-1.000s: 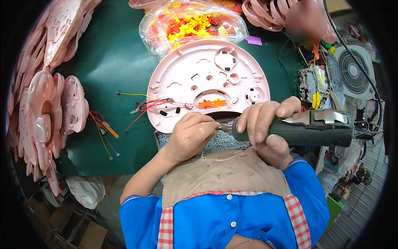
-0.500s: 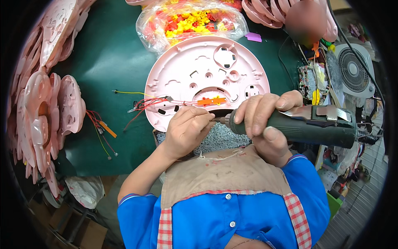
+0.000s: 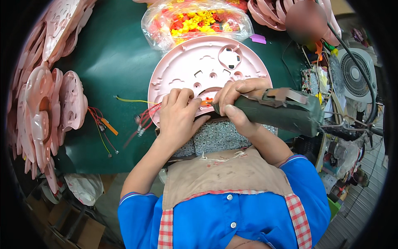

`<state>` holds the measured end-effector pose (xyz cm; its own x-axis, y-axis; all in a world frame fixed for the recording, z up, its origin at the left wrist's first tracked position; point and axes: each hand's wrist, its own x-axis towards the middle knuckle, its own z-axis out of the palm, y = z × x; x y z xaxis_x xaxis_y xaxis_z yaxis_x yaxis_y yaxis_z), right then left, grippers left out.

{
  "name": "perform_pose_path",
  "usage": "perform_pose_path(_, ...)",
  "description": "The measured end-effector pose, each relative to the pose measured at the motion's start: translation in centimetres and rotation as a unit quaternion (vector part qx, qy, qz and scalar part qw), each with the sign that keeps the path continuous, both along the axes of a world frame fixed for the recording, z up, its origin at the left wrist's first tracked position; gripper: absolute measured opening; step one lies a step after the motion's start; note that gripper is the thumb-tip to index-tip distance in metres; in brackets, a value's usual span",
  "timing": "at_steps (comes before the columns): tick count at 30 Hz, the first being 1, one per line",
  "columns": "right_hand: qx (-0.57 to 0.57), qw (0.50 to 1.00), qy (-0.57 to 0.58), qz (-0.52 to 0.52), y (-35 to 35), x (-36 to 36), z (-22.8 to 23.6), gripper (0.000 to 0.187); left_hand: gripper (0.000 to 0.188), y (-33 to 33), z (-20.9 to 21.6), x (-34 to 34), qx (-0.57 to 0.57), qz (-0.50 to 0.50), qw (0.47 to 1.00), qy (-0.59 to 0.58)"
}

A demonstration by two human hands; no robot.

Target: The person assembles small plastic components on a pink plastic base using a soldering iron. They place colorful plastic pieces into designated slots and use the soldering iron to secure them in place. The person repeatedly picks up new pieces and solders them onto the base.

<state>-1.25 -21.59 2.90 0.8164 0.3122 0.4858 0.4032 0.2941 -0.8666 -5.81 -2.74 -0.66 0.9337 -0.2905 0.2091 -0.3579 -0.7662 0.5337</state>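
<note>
A round pink plastic shell [image 3: 176, 68] lies hollow side up on the green table in front of me. My right hand [image 3: 237, 99] grips a dark green electric screwdriver [image 3: 282, 114], tilted with its front end down at the shell's near part; the bit is hidden. My left hand [image 3: 176, 116] lies over the shell's near left part, fingers stretched and thumb apart. Between the hands, a narrow orange strip [image 3: 206, 103] shows inside the shell. Red wires [image 3: 144, 119] and a yellow wire [image 3: 134, 100] stick out left of my left hand.
A tray of small metal screws [image 3: 211, 137] stands at the table's near edge. Beyond the shell is a clear bag of red and yellow pieces [image 3: 195, 23]. Pink shells [image 3: 39, 108] are stacked at left, beside another wired orange strip [image 3: 109, 127]. A fan [image 3: 355, 74] stands at right.
My left hand has left the screwdriver's tip and spread over the shell's left part. The screwdriver has moved left and in over the shell, with its front end at the orange strip.
</note>
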Motion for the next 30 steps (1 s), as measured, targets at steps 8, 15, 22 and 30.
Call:
perform_pose_path(8, 0.021, 0.998, -0.009, 0.059, 1.3, 0.3, -3.1, 0.043, 0.031, 0.8, 0.5, -0.3, -0.084, 0.049, 0.994, -0.057)
perform_pose_path(15, 0.030, 0.999, 0.036, 0.019, -0.2, 0.6, -1.9, 0.051, 0.014, 11.6, 1.2, -5.3, -0.190, 0.287, 0.917, 0.200)
perform_pose_path(22, 0.022, 0.999, 0.011, -0.043, -2.8, 0.4, -1.1, 0.046, 0.032, 11.5, -1.9, -7.0, -0.366, 0.148, 0.872, 0.291)
perform_pose_path(30, 0.004, 0.999, 0.017, -0.050, -2.1, 0.3, -2.0, 0.044, 0.010, 10.8, 0.4, -5.8, -0.205, 0.247, 0.933, 0.161)
